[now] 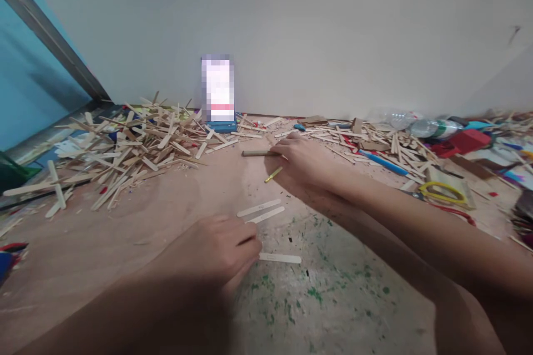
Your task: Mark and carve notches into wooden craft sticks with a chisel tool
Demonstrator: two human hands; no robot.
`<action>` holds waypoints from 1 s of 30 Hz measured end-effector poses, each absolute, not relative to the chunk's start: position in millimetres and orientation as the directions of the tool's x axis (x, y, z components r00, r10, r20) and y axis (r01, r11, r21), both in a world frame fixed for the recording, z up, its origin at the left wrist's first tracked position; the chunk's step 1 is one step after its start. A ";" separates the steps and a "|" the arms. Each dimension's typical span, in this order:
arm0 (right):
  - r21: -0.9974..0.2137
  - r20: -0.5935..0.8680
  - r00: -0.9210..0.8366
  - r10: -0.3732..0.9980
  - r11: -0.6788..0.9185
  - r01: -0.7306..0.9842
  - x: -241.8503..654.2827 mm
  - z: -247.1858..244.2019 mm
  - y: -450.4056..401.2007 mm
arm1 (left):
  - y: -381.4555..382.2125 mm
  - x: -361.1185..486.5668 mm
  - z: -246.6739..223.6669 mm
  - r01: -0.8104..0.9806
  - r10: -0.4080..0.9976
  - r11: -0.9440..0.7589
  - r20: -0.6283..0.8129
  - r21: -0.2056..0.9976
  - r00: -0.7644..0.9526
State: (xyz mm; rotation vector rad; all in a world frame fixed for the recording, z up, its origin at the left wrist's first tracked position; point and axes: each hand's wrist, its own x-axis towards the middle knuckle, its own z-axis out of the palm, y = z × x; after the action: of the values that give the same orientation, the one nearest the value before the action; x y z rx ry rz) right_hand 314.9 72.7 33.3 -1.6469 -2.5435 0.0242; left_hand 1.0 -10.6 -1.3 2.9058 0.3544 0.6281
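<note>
Low in the middle, my left hand (227,247) is closed on a pale wooden stick (281,258), which sticks out to the right from its fingers. Two more sticks lie just beyond those fingers, an upper one (259,208) and a lower one (270,213) whose near end is close to the hand. Farther off, my right hand (297,158) has its curled fingers at the right end of a brownish rod (258,153). A small yellow piece (273,175) lies below that rod, beside the right hand.
A large heap of wooden sticks (137,147) lies at the back left. A phone (217,89) leans on the wall. At right are more sticks (391,141), a blue pen-like item (383,162), yellow-handled scissors (443,191), plastic bottles (433,127) and a red block (468,141).
</note>
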 end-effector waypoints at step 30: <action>-0.970 -0.044 -0.262 0.964 0.022 0.241 299.4 31.1 -51.5 | -17.2 -2.6 9.8 0.366 0.467 -0.864 0.274 0.346 0.841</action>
State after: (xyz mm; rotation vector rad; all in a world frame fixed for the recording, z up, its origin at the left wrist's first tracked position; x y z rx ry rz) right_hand 299.4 -51.5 31.1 -1.2586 -1.5890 1.2896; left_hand -2.6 -17.2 9.8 2.7394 0.6335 0.5112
